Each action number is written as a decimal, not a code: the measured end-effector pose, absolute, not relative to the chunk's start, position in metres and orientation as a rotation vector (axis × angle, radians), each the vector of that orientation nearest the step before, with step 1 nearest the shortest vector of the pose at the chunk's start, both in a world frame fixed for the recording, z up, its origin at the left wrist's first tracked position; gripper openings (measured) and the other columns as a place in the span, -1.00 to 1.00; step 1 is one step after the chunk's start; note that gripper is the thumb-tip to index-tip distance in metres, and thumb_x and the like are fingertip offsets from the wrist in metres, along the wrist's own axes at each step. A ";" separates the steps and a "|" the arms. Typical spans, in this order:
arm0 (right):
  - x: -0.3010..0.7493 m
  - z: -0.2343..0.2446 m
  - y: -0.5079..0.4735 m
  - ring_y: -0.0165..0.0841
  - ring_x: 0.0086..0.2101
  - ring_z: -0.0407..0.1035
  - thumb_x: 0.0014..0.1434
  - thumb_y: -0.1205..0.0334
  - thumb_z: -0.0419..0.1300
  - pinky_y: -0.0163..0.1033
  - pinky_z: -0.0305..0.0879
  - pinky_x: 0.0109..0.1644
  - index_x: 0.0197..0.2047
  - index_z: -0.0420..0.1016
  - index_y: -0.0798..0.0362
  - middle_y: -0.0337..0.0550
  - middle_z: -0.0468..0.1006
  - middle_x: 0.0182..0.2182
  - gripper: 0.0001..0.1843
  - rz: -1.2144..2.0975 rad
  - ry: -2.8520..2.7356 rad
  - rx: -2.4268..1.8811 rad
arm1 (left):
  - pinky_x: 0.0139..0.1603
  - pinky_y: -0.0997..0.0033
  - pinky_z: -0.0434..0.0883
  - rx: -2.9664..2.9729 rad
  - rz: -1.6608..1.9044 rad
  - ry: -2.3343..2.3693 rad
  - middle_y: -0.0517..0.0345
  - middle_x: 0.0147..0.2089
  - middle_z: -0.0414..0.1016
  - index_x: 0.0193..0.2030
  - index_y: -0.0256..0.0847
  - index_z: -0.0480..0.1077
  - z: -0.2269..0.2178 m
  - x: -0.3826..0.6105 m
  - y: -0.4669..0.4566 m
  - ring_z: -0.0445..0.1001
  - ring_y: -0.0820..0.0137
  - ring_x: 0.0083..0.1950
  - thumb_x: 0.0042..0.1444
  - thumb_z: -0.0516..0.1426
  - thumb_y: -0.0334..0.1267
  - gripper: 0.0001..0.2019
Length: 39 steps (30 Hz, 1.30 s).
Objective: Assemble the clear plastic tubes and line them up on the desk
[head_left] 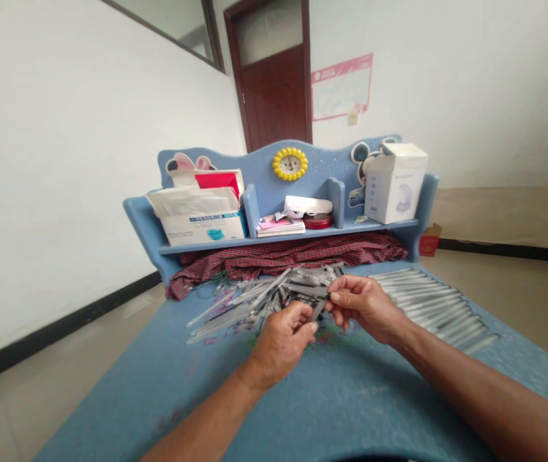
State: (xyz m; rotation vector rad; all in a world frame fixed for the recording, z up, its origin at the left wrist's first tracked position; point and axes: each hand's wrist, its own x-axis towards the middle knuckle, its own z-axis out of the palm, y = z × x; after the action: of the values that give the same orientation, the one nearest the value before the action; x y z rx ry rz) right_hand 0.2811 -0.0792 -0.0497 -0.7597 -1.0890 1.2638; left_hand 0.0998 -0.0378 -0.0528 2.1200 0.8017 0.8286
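Note:
Over the middle of the blue desk, my left hand (283, 337) pinches the lower end of a short dark grey piece (319, 309) that resembles a pen cap. The fingertips of my right hand (363, 305) close on its upper, blacker end. The piece is held at a slant between the two hands, and fingers cover part of it. Just behind them lies a loose heap of clear and grey pen parts (274, 292), with long thin tubes sticking out to the left. On the right, many clear pen barrels (437, 305) with dark ends lie side by side in a row.
A checked red cloth (293, 253) is bunched under the desk's shelf (346, 228). The shelf carries a mask box (206, 224), papers (281, 227), a red round tin (317, 221) and a white carton (394, 186). A yellow-rimmed clock (290, 164) is on the backboard.

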 end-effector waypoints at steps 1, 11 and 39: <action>0.281 -0.050 -0.079 -0.46 -0.67 0.35 -0.09 0.22 0.32 -0.40 0.25 -0.67 -0.37 0.41 0.14 -0.17 0.54 -0.52 -0.76 1.260 -1.089 -0.765 | -0.45 0.52 0.32 2.123 0.826 0.801 0.29 -0.59 0.37 -0.34 -0.21 0.36 -0.053 0.100 -0.038 0.38 0.47 -0.51 -0.02 0.09 -0.24 -0.88; 0.282 -0.052 -0.082 -0.46 -0.66 0.36 -0.09 0.18 0.32 -0.40 0.24 -0.66 -0.38 0.41 0.13 -0.18 0.54 -0.53 -0.76 1.261 -1.145 -0.813 | -0.44 0.53 0.31 2.159 0.747 0.789 0.28 -0.56 0.37 -0.38 -0.21 0.28 -0.054 0.103 -0.042 0.39 0.48 -0.49 0.02 0.06 -0.32 -0.97; 0.294 -0.061 -0.081 -0.54 -0.68 0.29 0.07 0.15 0.15 -0.48 0.17 -0.67 -0.39 0.40 0.14 -0.29 0.41 -0.60 -0.80 0.983 -1.600 -1.153 | -0.48 0.53 0.25 2.331 0.577 0.801 0.31 -0.60 0.32 -0.38 -0.21 0.30 -0.049 0.101 -0.042 0.34 0.49 -0.53 0.02 0.03 -0.32 -0.95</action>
State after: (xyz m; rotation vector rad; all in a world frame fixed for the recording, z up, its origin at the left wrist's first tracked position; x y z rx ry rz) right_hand 0.2942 -0.0807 -0.0612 -1.1532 -1.6004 0.9826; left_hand 0.1007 -0.0415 -0.0491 2.3315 0.8009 0.5773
